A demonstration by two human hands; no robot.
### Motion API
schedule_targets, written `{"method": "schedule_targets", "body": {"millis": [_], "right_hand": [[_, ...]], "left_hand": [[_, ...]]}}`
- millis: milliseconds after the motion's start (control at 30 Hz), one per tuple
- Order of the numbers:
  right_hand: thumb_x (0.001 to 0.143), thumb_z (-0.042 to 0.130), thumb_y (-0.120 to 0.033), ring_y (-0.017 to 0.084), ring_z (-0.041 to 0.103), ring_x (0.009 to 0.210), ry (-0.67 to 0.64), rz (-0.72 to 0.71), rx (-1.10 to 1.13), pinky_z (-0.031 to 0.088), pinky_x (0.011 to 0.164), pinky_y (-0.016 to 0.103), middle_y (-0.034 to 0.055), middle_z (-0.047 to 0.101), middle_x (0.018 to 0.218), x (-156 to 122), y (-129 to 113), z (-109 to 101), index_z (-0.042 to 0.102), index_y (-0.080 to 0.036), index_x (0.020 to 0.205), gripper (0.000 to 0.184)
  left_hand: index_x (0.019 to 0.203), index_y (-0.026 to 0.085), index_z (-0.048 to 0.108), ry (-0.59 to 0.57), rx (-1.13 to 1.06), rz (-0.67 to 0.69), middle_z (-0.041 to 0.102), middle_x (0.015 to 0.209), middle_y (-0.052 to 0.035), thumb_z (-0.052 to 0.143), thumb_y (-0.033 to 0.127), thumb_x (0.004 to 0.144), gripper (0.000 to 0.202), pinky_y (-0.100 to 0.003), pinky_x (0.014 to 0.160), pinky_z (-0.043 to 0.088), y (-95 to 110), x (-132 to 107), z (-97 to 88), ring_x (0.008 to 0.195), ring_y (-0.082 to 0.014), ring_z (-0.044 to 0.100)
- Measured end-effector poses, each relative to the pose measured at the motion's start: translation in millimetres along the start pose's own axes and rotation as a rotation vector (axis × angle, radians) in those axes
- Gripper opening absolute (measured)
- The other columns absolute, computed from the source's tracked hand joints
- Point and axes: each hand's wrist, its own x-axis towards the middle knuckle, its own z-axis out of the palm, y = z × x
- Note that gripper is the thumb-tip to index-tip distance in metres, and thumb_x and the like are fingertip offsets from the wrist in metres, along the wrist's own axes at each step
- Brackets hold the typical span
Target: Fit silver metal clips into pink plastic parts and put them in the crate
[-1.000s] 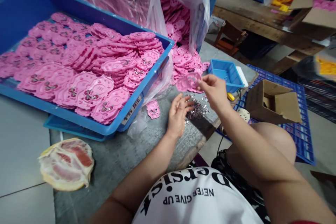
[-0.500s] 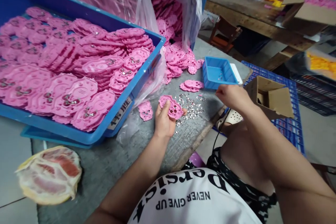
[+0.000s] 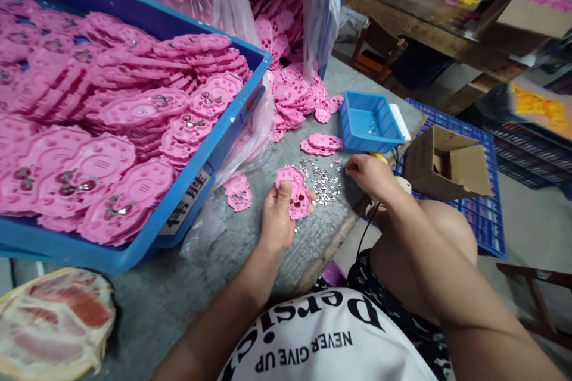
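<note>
My left hand [image 3: 277,214] grips a pink plastic plate [image 3: 290,181] with holes, thumb on its face and fingers behind. Beside it on the grey table lies a loose scatter of small shiny metal pieces [image 3: 328,184]. At the right edge of that scatter is my right hand [image 3: 369,174], its fingertips pinched together; whatever they hold is too small to make out. Another pink plate [image 3: 238,192] lies flat to the left of my left hand. A couple more pink plates [image 3: 322,144] rest stacked beyond the metal pieces.
A large blue crate [image 3: 250,80] of pink plates, many with metal pieces fitted, fills the left. Behind it, pink plates spill from a plastic bag [image 3: 322,18]. A small blue tray [image 3: 370,141], a cardboard box [image 3: 415,161] and a cut pomelo [image 3: 53,321] are nearby.
My right hand has come down and left, from beside the small blue tray to the edge of the metal pieces. The plate in my left hand has turned more upright. The view has shifted slightly.
</note>
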Motion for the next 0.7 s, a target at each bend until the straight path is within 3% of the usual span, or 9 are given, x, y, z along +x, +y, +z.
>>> {"method": "schedule_targets", "body": {"millis": [167, 300, 400, 500, 600, 700], "right_hand": [[0.094, 0.06, -0.026, 0.024, 0.067, 0.093, 0.068, -0.053, -0.092, 0.039, 0.069, 0.031, 0.0102, 0.075, 0.105, 1.6, -4.7, 14.0, 0.077, -0.02, 0.102, 0.02], [0.092, 0.057, -0.02, 0.025, 0.066, 0.093, 0.089, -0.07, -0.087, 0.038, 0.07, 0.033, 0.0123, 0.074, 0.104, 0.9, -5.5, 15.6, 0.074, -0.018, 0.093, 0.017], [0.086, 0.059, -0.014, 0.022, 0.064, 0.083, 0.156, 0.007, 0.125, 0.039, 0.07, 0.032, 0.0093, 0.074, 0.093, -2.2, -4.0, 11.9, 0.069, -0.018, 0.085, 0.011], [0.08, 0.063, -0.019, 0.016, 0.057, 0.067, 0.21, 0.065, 0.551, 0.04, 0.064, 0.029, 0.0019, 0.068, 0.075, -6.5, -2.0, 7.7, 0.062, -0.02, 0.079, 0.002], [0.075, 0.069, -0.031, 0.013, 0.05, 0.058, 0.179, 0.05, 0.928, 0.039, 0.057, 0.026, -0.0024, 0.061, 0.068, -9.2, 1.0, 5.3, 0.061, -0.02, 0.083, 0.015], [0.075, 0.069, -0.032, 0.013, 0.052, 0.061, 0.227, 0.057, 0.892, 0.041, 0.06, 0.027, -0.0004, 0.064, 0.073, -9.1, 4.9, 4.6, 0.066, -0.019, 0.087, 0.018]], "left_hand": [[0.091, 0.015, 0.068, -0.018, 0.021, 0.001, 0.072, 0.064, -0.0042, 0.067, 0.089, 0.067, 0.078, -0.027, 0.051, 0.053, -1.4, -1.7, 0.8, 0.058, -0.02, 0.072], [0.096, 0.015, 0.067, -0.036, 0.016, -0.013, 0.073, 0.067, -0.0045, 0.064, 0.088, 0.072, 0.077, -0.027, 0.05, 0.053, -1.9, -1.7, 0.9, 0.055, -0.0196, 0.072], [0.107, 0.015, 0.065, -0.043, -0.017, -0.037, 0.075, 0.072, -0.0043, 0.064, 0.086, 0.075, 0.078, -0.027, 0.049, 0.053, -1.3, -0.9, 0.7, 0.055, -0.0193, 0.072], [0.115, 0.015, 0.062, -0.07, -0.065, -0.097, 0.076, 0.079, -0.0041, 0.071, 0.08, 0.075, 0.076, -0.026, 0.048, 0.052, 0.3, -0.2, -0.1, 0.056, -0.0183, 0.072], [0.116, 0.016, 0.06, -0.108, -0.091, -0.14, 0.077, 0.084, -0.0032, 0.081, 0.064, 0.074, 0.066, -0.025, 0.047, 0.051, 2.2, -0.2, -0.9, 0.055, -0.0167, 0.071], [0.116, 0.017, 0.06, -0.119, -0.093, -0.144, 0.076, 0.085, -0.0025, 0.083, 0.054, 0.075, 0.06, -0.026, 0.047, 0.051, 3.6, -0.7, -1.3, 0.053, -0.0162, 0.07]]}}
